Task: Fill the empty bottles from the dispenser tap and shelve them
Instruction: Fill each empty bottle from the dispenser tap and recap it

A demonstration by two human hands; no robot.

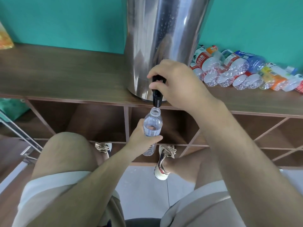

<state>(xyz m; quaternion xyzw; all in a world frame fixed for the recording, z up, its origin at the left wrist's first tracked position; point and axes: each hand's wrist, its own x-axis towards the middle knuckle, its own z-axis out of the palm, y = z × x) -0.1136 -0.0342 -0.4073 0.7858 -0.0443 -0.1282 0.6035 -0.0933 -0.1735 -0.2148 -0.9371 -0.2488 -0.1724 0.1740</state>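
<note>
head view: my left hand (139, 136) grips the bottle (152, 125) round its label, fingers (155, 138) wrapped on it. it holds the bottle upright, with the open mouth just under the tap (157, 98) spout and a small gap between them. my right hand (177, 82) is on the tap, its fingers curled round the black handle at the foot of the steel dispenser (164, 38), which stands on the desk (65, 71). i cannot tell whether water is running; the bottle looks clear, possibly empty. right of the dispenser, a heap of empty bottles (237, 71) lies sideways on the desk against the green wall. below the desk edge, the shelf (98, 122) compartments sit behind the held bottle.
</note>
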